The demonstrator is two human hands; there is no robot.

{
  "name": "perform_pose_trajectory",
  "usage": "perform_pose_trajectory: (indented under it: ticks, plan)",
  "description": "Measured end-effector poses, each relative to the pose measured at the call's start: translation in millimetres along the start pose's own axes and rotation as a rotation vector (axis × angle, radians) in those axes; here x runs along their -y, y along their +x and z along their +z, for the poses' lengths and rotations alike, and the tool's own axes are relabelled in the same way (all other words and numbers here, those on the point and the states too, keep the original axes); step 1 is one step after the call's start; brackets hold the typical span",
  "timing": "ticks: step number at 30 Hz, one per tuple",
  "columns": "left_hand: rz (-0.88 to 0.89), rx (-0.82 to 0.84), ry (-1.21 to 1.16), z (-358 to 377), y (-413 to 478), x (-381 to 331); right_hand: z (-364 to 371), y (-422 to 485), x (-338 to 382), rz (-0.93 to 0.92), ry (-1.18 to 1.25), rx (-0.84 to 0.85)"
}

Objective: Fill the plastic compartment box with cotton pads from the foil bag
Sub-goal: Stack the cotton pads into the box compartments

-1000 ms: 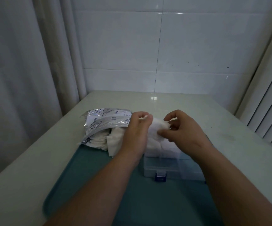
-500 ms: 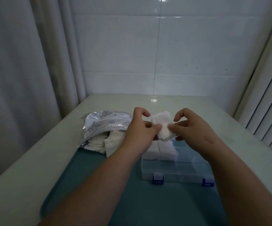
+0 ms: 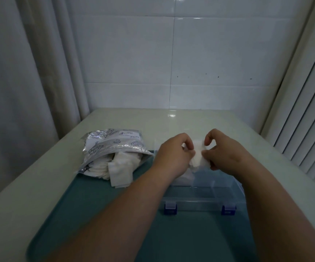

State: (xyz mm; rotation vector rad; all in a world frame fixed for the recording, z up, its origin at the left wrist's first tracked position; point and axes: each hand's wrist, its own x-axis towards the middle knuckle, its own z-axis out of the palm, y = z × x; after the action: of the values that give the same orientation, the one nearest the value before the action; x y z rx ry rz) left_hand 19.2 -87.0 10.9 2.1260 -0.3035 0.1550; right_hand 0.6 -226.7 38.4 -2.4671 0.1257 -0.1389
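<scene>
**Worktop** [image 3: 39,186]: one, pale, its far edge against a tiled wall.

**Teal tray** [image 3: 96,214]: one, lying along the near edge of the worktop and carrying most of what follows.

**Foil bag** [image 3: 113,146]: one, on its side toward the left edge of the worktop. Its open mouth rests over the tray's far left corner.

**Loose cotton pads** [image 3: 122,167]: a thick pile spilling from the bag's mouth onto the tray, too tightly packed to count.

**Plastic compartment box** [image 3: 200,203]: one, clear, on the tray just right of the bag, nearer the worktop's right edge. The lid seems to stand raised at the back, though clear plastic makes that hard to read. Two inner dividers show. The hands hide the far part, so I cannot give the full number of compartments.

**Blue latches** [image 3: 170,208]: two, on the box's near wall.

**Left hand** [image 3: 173,156] and **right hand** [image 3: 226,157]: one of each, meeting over the far part of the box. Each grip pinches the same small white wad between thumb and fingertips.

**Held cotton pads** [image 3: 198,156]: one wad, just above the box and not yet set down. I cannot tell whether it is one pad or several.

**Progress, as I judge it:** early. A patch of white under the left wrist looks like pads already laid in a far compartment. The near compartments appear empty, with the tray showing through them. The bag is well stocked. What is left is to seat the held wad and then bring many more from the bag.
</scene>
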Motion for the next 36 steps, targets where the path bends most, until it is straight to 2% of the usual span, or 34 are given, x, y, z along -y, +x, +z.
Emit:
perform_pose_trajectory:
  ticks: [6,14,20,22,27,36]
  plan:
    - [0.013,0.063,0.269,5.9,1.7,-6.8,-1.6,0.9,-0.7,0.045,-0.049,0.125]
    - [0.018,0.120,0.426,11.7,-0.3,-4.8,2.8,4.4,-4.5,0.125,-0.096,0.219]
    - [0.038,0.161,0.635,14.7,0.3,-6.3,7.0,7.0,0.2,0.138,-0.310,0.310]
    - [0.033,0.165,0.620,14.8,1.9,-5.5,7.8,9.7,-1.0,0.148,-0.317,0.296]
    - [0.032,0.146,0.600,14.0,5.1,-4.7,4.1,11.8,-6.0,0.210,-0.140,0.234]
    - [-0.046,0.299,0.538,11.8,9.7,-1.2,6.8,13.6,-10.5,0.155,-0.244,0.288]
